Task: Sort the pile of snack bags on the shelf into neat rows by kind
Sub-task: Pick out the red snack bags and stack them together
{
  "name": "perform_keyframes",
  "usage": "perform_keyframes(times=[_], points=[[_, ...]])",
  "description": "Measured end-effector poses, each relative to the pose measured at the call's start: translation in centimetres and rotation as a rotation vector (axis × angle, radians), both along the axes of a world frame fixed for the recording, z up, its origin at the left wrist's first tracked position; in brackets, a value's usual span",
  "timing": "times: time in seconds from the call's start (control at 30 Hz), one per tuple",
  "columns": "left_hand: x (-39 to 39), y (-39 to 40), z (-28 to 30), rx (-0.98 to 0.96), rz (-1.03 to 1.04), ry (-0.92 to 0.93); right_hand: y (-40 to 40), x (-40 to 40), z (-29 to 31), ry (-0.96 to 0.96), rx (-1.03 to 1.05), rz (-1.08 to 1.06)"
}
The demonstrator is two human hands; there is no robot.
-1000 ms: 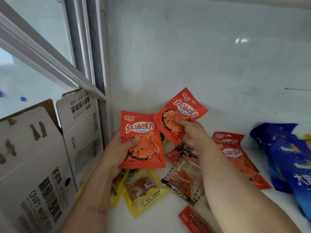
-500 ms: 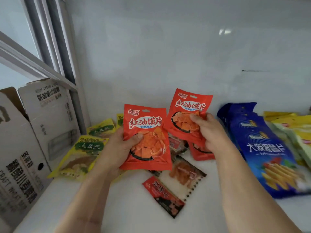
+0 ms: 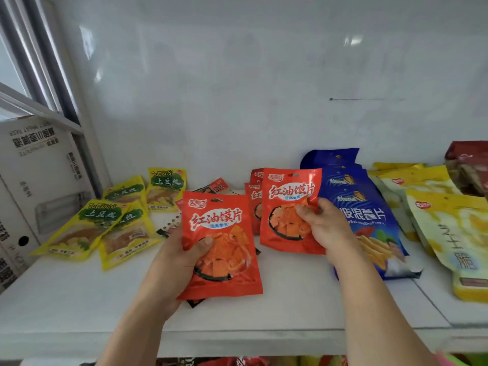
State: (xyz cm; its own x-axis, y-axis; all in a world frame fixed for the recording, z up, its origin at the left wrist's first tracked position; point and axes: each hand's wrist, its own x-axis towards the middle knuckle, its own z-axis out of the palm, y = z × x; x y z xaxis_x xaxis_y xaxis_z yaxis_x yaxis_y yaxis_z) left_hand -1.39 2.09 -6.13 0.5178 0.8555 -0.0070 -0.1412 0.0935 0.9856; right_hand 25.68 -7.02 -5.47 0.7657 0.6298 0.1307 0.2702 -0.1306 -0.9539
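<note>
Frame centre: left hand (image 3: 177, 262) gripping red snack bag (image 3: 220, 249); right hand (image 3: 326, 228) gripping second red bag (image 3: 287, 207), above white shelf (image 3: 79, 299).

A single wide-angle view from the person's head looks forward and slightly down, close to a white shelf (image 3: 290, 307) whose near edge crosses the lower frame. It faces the white back wall (image 3: 264, 88) square on. Both forearms reach in from the bottom; a cardboard box (image 3: 39, 165) edges the left side.
</note>
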Motion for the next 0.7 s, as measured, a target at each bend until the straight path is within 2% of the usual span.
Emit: perform_keyframes(times=[0.1, 0.2, 0.43, 0.7], points=[[-0.1, -0.5, 0.0, -0.038, 0.027, -0.03, 0.3, 0.0, -1.0, -0.058, -0.122, 0.014], [1.3, -1.9, 0.5, -0.073, -0.064, -0.065, 1.0, -0.1, -1.0, -0.132, -0.239, -0.007], [4.2, -3.2, 0.3, -0.171, -0.228, -0.009, 2.4, -0.3, -0.9, -0.215, -0.333, 0.0], [3.6, 1.1, 0.5, 0.044, 0.018, 0.113, 2.8, -1.0, -2.0, -0.241, -0.314, -0.067]])
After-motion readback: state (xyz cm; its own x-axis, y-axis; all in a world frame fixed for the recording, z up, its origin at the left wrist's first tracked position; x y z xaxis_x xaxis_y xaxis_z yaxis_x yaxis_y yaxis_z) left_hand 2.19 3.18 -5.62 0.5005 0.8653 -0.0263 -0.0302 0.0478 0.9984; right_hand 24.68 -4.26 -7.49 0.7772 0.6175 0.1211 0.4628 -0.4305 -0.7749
